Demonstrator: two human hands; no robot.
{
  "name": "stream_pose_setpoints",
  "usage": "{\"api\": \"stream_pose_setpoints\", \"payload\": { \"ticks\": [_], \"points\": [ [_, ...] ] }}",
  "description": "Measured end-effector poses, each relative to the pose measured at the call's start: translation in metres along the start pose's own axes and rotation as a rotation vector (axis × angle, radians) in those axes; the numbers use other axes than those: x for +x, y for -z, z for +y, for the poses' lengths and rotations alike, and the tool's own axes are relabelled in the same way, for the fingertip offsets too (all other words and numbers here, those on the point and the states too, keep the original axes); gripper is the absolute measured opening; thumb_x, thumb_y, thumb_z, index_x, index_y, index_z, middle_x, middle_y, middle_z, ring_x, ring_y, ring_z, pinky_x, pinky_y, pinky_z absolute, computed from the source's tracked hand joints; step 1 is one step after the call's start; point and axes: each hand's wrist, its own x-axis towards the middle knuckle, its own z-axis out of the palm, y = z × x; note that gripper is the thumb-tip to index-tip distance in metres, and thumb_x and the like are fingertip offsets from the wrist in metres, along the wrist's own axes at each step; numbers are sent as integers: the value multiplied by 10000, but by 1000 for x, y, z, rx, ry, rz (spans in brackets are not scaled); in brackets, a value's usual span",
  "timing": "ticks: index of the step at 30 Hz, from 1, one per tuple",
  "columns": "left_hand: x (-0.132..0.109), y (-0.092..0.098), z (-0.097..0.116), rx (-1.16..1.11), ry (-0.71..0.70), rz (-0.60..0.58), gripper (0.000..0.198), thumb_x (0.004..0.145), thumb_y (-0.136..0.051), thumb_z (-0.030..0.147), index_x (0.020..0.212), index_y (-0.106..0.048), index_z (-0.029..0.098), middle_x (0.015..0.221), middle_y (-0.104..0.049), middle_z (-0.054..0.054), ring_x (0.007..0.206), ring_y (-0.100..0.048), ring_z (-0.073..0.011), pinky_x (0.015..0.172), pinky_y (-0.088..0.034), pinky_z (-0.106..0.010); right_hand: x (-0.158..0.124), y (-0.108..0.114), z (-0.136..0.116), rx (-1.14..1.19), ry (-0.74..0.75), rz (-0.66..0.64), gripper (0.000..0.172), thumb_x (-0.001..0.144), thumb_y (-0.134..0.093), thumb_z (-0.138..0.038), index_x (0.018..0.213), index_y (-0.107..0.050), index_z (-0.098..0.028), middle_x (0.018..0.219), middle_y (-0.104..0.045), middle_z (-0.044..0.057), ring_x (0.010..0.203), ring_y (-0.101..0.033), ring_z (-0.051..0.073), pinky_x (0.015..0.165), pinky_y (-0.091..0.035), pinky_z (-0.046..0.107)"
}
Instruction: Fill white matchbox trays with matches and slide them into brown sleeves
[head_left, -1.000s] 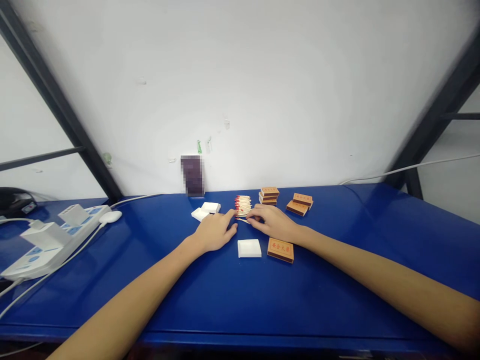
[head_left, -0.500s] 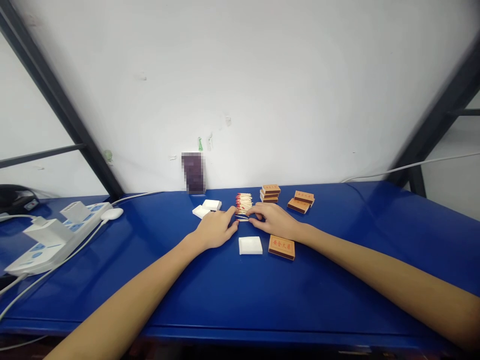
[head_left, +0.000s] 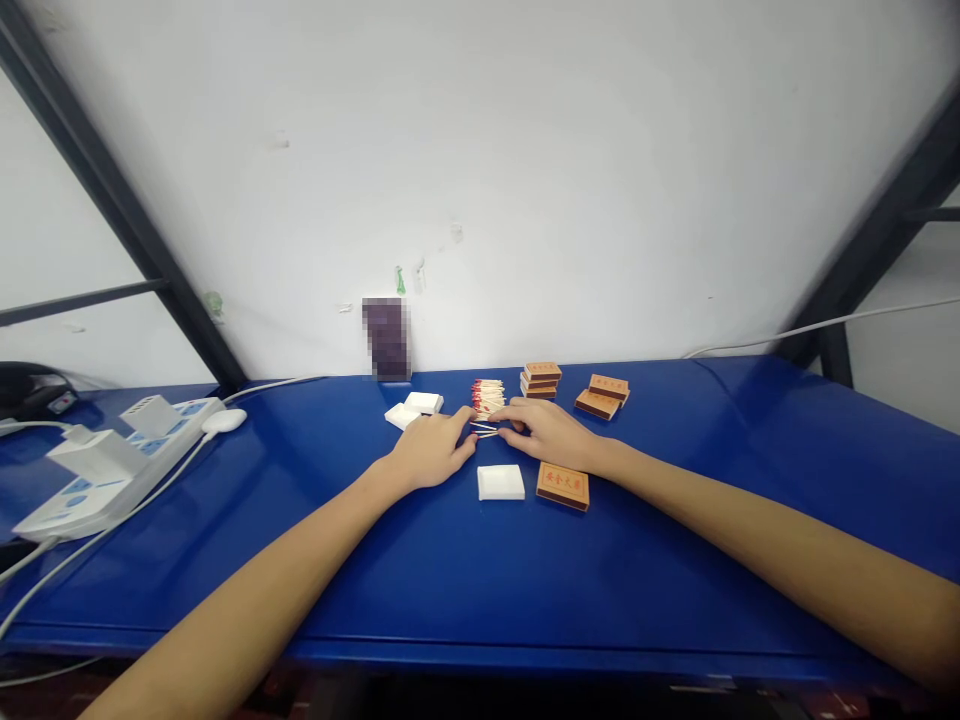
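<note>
Matches (head_left: 487,433) are lying loose just in front of the match pile (head_left: 489,396); left hand (head_left: 433,450) and right hand (head_left: 548,430) are resting at opposite ends, thumbs and forefingers parted; their thinness is probably calling for light, even fingertip pressure.

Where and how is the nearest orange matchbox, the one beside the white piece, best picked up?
Probably by its two long sides, pinched from above and slightly right. The orange matchbox lies flat, its dark long side facing the camera, and the white piece sits just off its left end, leaving only a narrow gap there.
</note>
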Motion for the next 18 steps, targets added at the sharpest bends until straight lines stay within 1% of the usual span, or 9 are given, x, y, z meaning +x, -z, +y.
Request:
{"api": "stream_pose_setpoints", "payload": {
  "ticks": [4, 10, 14, 18],
  "points": [
    [0, 1, 0, 1, -6, 3, 368, 998, -344, 387, 1271, -483, 184, 958, -711, -95, 901, -674, -298, 729, -506, -393, 1, 0, 0, -1, -6, 16, 254, 916, -569, -218, 1147, -668, -189, 793, -638, 30, 713, -553, 170, 650, -396, 288],
    [0, 3, 2, -6, -6, -6, 337, 993, -359, 380, 1215, -510, 177, 935, -706, -91, 890, -666, -299, 726, -505, -394, 1, 2, -3, -9, -4, -4, 206, 923, -560, -219, 1077, -684, -164, 808, -636, 40, 723, -553, 170, 659, -403, 290],
    [0, 3, 2, -10, -8, -13, 359, 992, -363, 377, 1267, -484, 180, 923, -703, -89, 900, -663, -299, 740, -505, -395, 1, 0, -1, -5, 9, 13, 204, 919, -558, -216, 1069, -686, -164, 800, -635, 38, 713, -555, 168, 660, -408, 291],
    [0, 3, 2, 1, -10, -10, 394, 997, -356, 380, 1320, -461, 180, 963, -708, -102, 922, -666, -303, 758, -506, -403, 1, -1, 0, -7, 14, 21, 191, 913, -560, -210, 1050, -689, -175, 795, -627, 32, 695, -551, 160, 640, -397, 279]
  ]
}}
